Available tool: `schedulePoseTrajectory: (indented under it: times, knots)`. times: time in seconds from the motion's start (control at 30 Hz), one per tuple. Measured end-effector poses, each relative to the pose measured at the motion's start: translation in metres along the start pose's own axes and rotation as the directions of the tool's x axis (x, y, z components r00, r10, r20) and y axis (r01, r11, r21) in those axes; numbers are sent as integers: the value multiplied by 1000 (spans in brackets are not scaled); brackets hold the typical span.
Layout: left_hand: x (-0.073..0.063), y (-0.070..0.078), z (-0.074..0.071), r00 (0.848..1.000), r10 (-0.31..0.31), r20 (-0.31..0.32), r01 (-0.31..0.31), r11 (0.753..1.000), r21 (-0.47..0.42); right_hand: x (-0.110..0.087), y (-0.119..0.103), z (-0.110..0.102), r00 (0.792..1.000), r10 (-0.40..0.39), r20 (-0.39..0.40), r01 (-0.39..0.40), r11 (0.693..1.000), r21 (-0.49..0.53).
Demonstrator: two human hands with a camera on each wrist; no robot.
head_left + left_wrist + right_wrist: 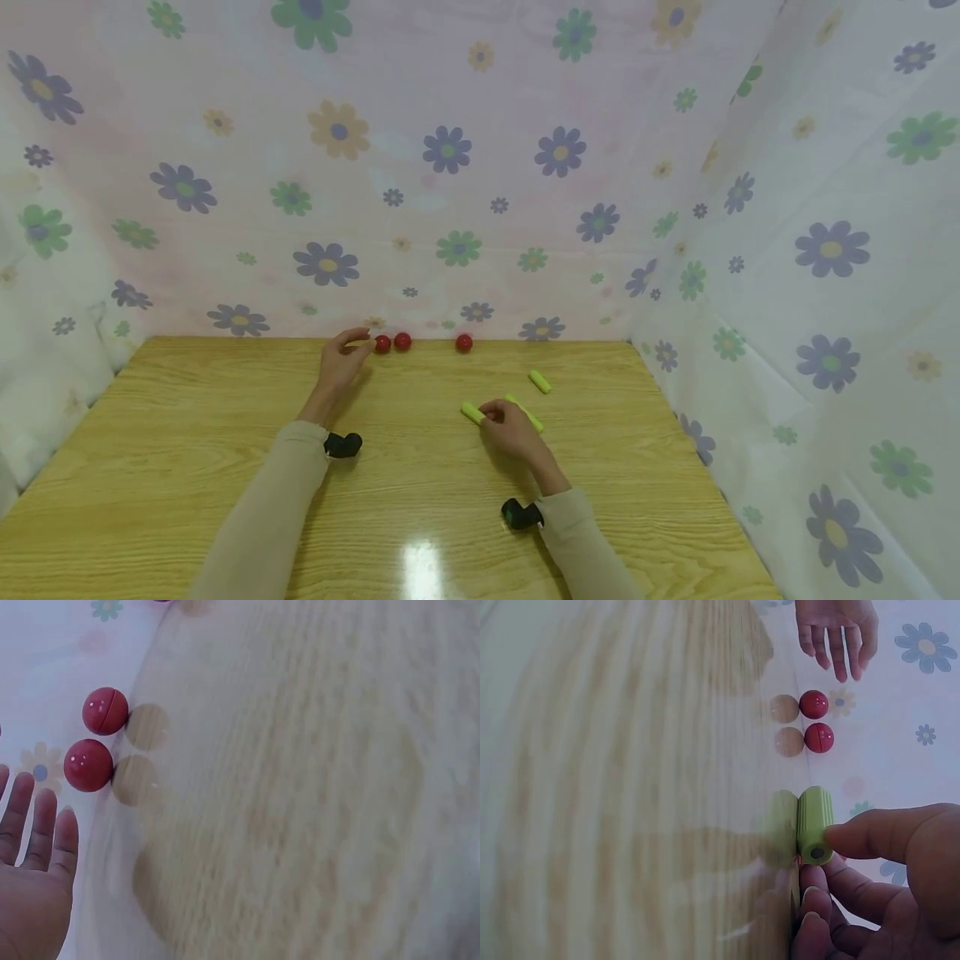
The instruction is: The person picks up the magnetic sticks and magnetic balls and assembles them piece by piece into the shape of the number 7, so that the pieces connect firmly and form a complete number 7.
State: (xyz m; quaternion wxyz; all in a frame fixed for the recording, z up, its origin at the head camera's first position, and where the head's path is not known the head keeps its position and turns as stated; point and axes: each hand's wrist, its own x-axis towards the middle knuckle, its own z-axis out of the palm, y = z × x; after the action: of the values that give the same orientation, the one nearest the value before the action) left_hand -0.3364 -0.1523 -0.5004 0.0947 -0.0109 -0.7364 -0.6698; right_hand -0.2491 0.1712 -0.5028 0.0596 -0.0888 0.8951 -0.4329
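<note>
At the back of the table, my left hand (342, 365) is beside two red balls (402, 342), its fingers extended and holding nothing. In the left wrist view those fingers (64, 847) look straight, just short of the nearer ball (88, 765). My right hand (512, 427) pinches the near end of a light green ridged stick (471, 412) lying on the table. Its thumb (870, 832) presses the stick's end (814, 825), with the other fingers bent behind. A second green stick (534, 421) is partly covered by that hand.
Farther back to the right lies a third green stick (539, 382). Another red ball (464, 342) sits at the back edge, right of the pair. The wooden table (405, 500) meets flower-patterned cloth (405, 250) at its back; more cloth (832, 300) stands along the right side.
</note>
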Motion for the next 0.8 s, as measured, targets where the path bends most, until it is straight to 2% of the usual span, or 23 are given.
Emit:
schedulePoseTrajectory:
  times: [0.33, 0.57, 0.8]
  knots:
    - [6, 0, 7, 1000, -17, -11, 17, 1000, -2, 2, 1, 2, 1000, -14, 23, 14, 1000, 5]
    - [10, -3, 14, 1000, 28, 13, -29, 999, 44, 3, 1, 1, 1000, -9, 25, 9, 1000, -10]
    - [14, -11, 21, 996, -40, 80, 35, 998, 60, 1, -2, 1, 1000, 16, 18, -15, 999, -30]
